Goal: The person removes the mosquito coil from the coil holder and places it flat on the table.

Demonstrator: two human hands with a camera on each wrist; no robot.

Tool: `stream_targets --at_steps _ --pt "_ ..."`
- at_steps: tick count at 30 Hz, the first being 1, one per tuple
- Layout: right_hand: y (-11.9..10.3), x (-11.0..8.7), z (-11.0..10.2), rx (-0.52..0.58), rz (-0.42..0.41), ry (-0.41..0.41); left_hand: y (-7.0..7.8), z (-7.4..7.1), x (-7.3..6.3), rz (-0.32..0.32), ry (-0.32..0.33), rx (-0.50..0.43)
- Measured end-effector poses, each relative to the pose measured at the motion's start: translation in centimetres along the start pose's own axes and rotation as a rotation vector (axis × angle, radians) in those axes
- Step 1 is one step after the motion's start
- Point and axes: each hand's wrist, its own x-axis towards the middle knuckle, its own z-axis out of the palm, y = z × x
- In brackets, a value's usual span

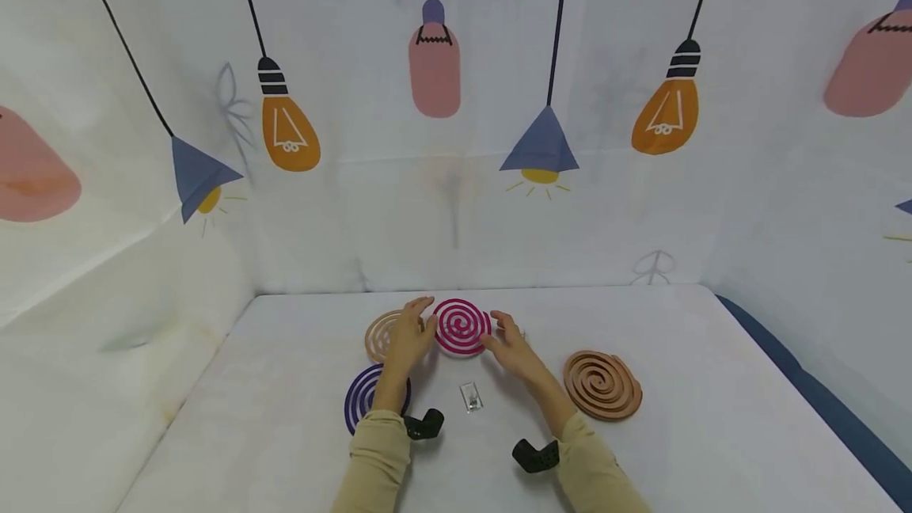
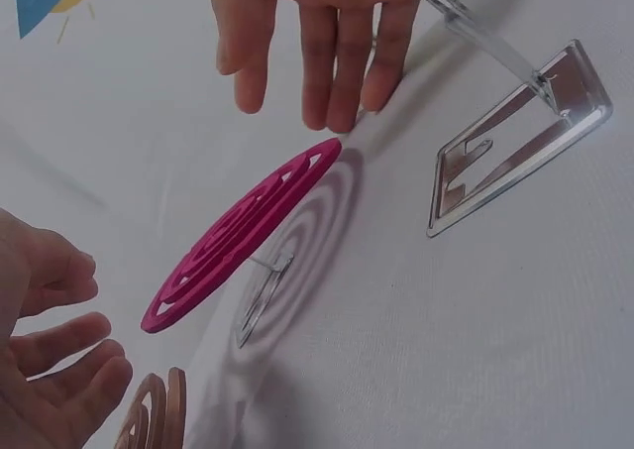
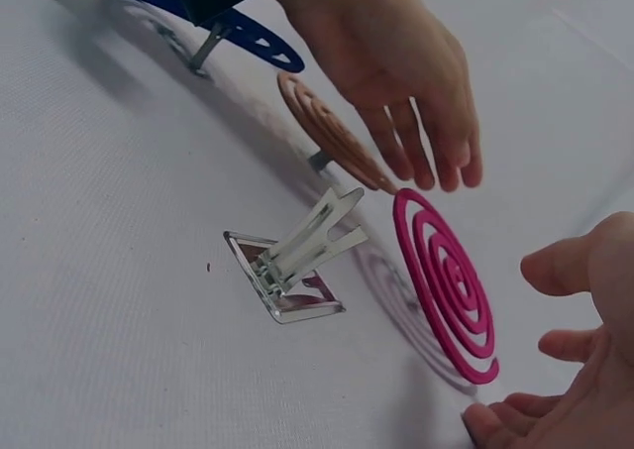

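Left hand (image 1: 410, 341) and right hand (image 1: 516, 352), grips relaxed and empty, flanked the pink mosquito coil (image 1: 461, 325), raised on its metal stand (image 2: 262, 303). Settling it seemed in hand; next, the bare stand (image 1: 471, 397) probably called for a brown coil (image 1: 602, 386).

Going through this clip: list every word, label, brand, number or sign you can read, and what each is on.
None can be read in any view.
Backdrop: drawn lamps only, no lettering.
Pink coil, blue coil, tan coil, brown coils: no lettering shows.
Loose stand: no lettering shows.
Black wrist mounts: too small and dark to tell.
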Motion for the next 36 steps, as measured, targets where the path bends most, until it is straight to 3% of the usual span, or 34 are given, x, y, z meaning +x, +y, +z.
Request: stream_targets --at_steps 4,9,20,26,36 --pt "0.2 -0.2 -0.2 -0.019 0.010 0.010 0.5 0.4 -0.1 0.012 -0.002 0.019" --pt "0.3 0.1 -0.3 -0.016 0.007 0.011 0.7 0.7 0.1 -0.021 -0.018 0.007" --pt "0.3 0.0 0.2 -0.008 0.001 -0.034 0.7 0.0 -0.2 -0.022 -0.095 0.050" --pt "0.1 -0.2 0.2 0.008 -0.032 -0.066 0.7 -0.1 -0.3 0.017 -0.122 0.020" --pt "-0.2 -0.5 0.1 0.022 -0.052 -0.100 0.9 -0.5 -0.2 -0.036 -0.157 -0.100"
